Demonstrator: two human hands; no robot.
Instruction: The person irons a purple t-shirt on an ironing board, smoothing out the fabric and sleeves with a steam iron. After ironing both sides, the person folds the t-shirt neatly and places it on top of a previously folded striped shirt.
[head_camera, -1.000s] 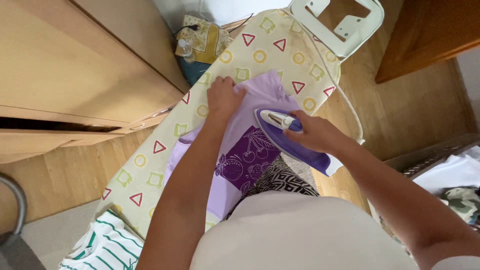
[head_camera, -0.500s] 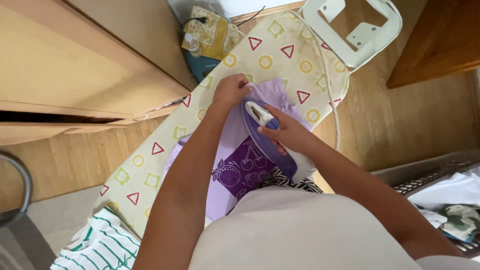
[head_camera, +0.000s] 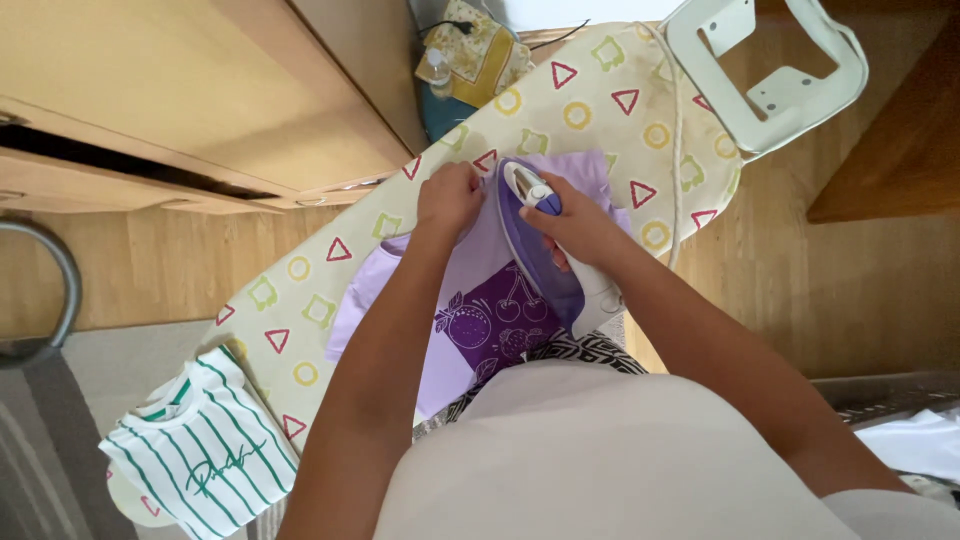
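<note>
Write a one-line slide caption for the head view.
Right hand runs iron over lilac shirt; left hand holds it flat.
</note>
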